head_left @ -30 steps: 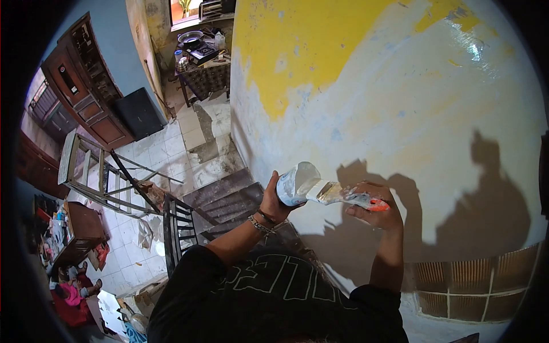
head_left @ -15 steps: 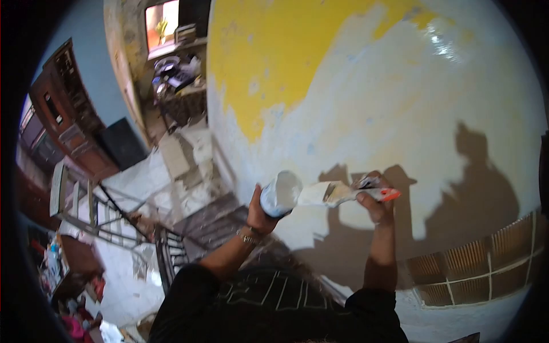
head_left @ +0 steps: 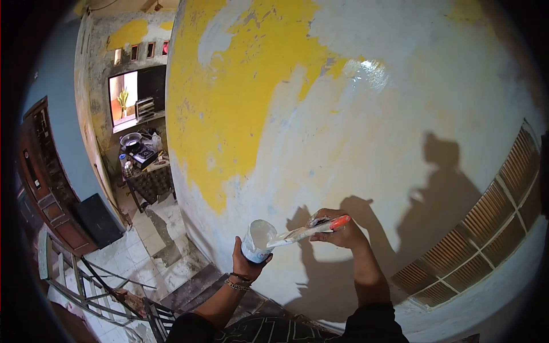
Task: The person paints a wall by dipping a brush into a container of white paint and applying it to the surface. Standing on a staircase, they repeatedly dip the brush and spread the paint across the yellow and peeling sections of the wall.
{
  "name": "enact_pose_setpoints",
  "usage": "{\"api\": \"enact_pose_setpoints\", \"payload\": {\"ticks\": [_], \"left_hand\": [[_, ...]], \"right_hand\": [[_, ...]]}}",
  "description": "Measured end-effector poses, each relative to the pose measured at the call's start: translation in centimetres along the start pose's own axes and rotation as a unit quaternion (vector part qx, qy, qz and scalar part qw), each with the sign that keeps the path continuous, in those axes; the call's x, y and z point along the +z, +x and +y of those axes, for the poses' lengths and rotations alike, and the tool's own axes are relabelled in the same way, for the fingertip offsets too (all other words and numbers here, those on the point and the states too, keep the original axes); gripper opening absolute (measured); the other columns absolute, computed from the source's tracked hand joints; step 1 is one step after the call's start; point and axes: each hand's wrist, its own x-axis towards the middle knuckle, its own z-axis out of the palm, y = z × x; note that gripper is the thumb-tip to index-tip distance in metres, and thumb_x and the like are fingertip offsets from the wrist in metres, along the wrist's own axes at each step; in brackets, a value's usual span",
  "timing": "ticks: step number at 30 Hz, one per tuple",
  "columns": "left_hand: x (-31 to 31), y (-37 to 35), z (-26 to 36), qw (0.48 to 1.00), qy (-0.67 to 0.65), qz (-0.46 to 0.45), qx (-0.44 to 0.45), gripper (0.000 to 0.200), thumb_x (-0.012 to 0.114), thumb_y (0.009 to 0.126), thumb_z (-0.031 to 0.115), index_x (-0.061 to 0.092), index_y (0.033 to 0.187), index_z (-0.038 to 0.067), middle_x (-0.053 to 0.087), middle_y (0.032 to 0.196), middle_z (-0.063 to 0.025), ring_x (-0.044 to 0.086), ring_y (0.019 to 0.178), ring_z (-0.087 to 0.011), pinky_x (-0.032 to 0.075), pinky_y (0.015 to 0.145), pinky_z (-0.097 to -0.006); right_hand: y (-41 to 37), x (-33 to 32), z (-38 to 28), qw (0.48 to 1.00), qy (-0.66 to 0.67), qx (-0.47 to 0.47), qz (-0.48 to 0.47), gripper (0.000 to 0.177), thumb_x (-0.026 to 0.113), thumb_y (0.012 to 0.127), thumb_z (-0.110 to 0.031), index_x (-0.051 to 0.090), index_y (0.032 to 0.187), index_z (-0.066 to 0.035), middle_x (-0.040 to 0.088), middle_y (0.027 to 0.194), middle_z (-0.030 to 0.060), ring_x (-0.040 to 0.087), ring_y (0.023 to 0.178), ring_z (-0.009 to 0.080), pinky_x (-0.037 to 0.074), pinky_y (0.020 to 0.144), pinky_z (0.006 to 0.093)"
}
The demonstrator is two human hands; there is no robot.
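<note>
My left hand (head_left: 250, 265) is wrapped round a light blue and white cup (head_left: 257, 242) with whitish material inside. My right hand (head_left: 343, 231) grips a paint-smeared brush (head_left: 304, 233) by its handle, which has an orange-red end. The brush points left, and its whitish tip is at the cup's right rim; whether it touches the rim is hard to tell. Behind both hands stands a wall (head_left: 343, 143), partly yellow and partly covered in whitish coating, with a wet shiny patch near the top.
Slatted vents (head_left: 474, 228) are set in the wall at right. A metal ladder-like frame (head_left: 86, 286) stands at lower left. Farther back are a brown door (head_left: 48, 188), a black panel (head_left: 100, 220) and a cluttered table with a stove (head_left: 146, 157). Tiled floor lies below.
The view has tilted up and shifted, showing more upper wall. Both hands now appear lower and farther left. The brush has turned, its tip now lower than its orange-red end.
</note>
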Motion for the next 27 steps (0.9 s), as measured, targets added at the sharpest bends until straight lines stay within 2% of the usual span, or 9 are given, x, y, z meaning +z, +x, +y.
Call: {"api": "enact_pose_setpoints", "payload": {"ticks": [5,10,13,16,19,20,23,24,27], "left_hand": [[3.3,2.2,1.0,0.999,-0.023,-0.021,0.012,0.069,0.036,0.091,0.069,0.045,0.139,0.020,0.050,0.135,-0.0071,0.049,0.119,-0.0299,0.039,0.097,-0.0503],[6.4,3.9,2.0,0.999,-0.034,-0.031,0.022,0.067,0.038,0.091,0.068,0.046,0.138,0.020,0.051,0.133,-0.0065,0.049,0.118,-0.0295,0.039,0.097,-0.0497],[7.2,3.5,2.3,0.999,-0.036,-0.022,0.018,0.063,0.038,0.091,0.068,0.049,0.134,0.022,0.055,0.127,-0.0049,0.053,0.111,-0.0269,0.042,0.092,-0.0468],[5.5,2.0,1.8,0.999,-0.026,-0.018,0.014,0.064,0.037,0.091,0.068,0.049,0.134,0.022,0.055,0.129,-0.0044,0.052,0.112,-0.0267,0.041,0.093,-0.0474],[2.5,0.0,1.5,1.000,-0.016,-0.012,0.009,0.066,0.036,0.090,0.069,0.051,0.133,0.022,0.055,0.130,-0.0041,0.052,0.113,-0.0270,0.041,0.093,-0.0485],[1.6,-0.9,1.5,1.000,-0.012,-0.004,0.011,0.066,0.036,0.090,0.069,0.050,0.134,0.021,0.055,0.130,-0.0037,0.052,0.113,-0.0271,0.040,0.093,-0.0494],[-0.5,-4.1,1.7,0.998,0.017,0.053,0.029,0.071,0.032,0.090,0.072,0.049,0.136,0.021,0.056,0.132,-0.0038,0.054,0.117,-0.0286,0.042,0.093,-0.0490],[-1.0,-5.1,1.7,0.996,0.024,0.075,0.037,0.071,0.032,0.090,0.072,0.049,0.136,0.021,0.056,0.132,-0.0039,0.054,0.116,-0.0286,0.042,0.091,-0.0487],[-3.7,-7.2,2.1,0.994,0.018,0.093,0.058,0.072,0.033,0.089,0.073,0.050,0.135,0.020,0.057,0.130,-0.0043,0.055,0.115,-0.0287,0.043,0.088,-0.0482]], "right_hand": [[2.5,-2.7,-2.2,0.994,-0.099,-0.026,0.046,0.031,0.083,0.077,-0.020,0.066,0.095,-0.002,0.069,0.081,0.0065,0.064,0.075,0.0128,0.052,0.069,0.0283],[6.4,-5.8,-3.5,0.982,0.086,-0.065,0.152,0.021,0.076,0.083,-0.008,0.063,0.095,0.003,0.067,0.082,0.0054,0.063,0.076,0.0116,0.054,0.069,0.0280],[10.6,-8.7,-5.4,0.965,0.062,-0.066,0.245,0.019,0.071,0.086,-0.004,0.061,0.101,0.002,0.067,0.086,0.0057,0.064,0.073,0.0110,0.056,0.066,0.0278],[15.5,-11.1,-9.1,0.937,-0.080,-0.108,0.323,0.018,0.076,0.082,-0.014,0.067,0.081,0.001,0.066,0.070,0.0036,0.061,0.065,0.0085,0.049,0.059,0.0261],[20.0,-13.6,-13.0,0.856,-0.343,-0.026,0.386,0.040,0.078,0.079,-0.040,0.068,0.079,-0.001,0.067,0.069,0.0052,0.059,0.063,0.0103,0.047,0.061,0.0286],[21.0,-14.5,-14.5,0.852,-0.338,-0.047,0.396,0.046,0.079,0.075,-0.046,0.067,0.074,-0.001,0.065,0.065,0.0056,0.058,0.061,0.0119,0.046,0.059,0.0303],[24.5,-19.3,-17.1,0.850,-0.266,-0.198,0.409,0.034,0.077,0.082,-0.033,0.066,0.075,-0.001,0.064,0.065,0.0024,0.055,0.056,0.0066,0.046,0.056,0.0249],[24.3,-19.5,-19.0,0.824,-0.306,-0.205,0.430,0.036,0.078,0.080,-0.033,0.065,0.075,0.000,0.066,0.062,0.0064,0.059,0.054,0.0118,0.049,0.054,0.0284],[23.4,-18.6,-20.0,0.868,-0.250,-0.192,0.383,0.033,0.077,0.080,-0.032,0.066,0.076,-0.001,0.065,0.062,0.0041,0.058,0.054,0.0096,0.048,0.053,0.0277]]}}
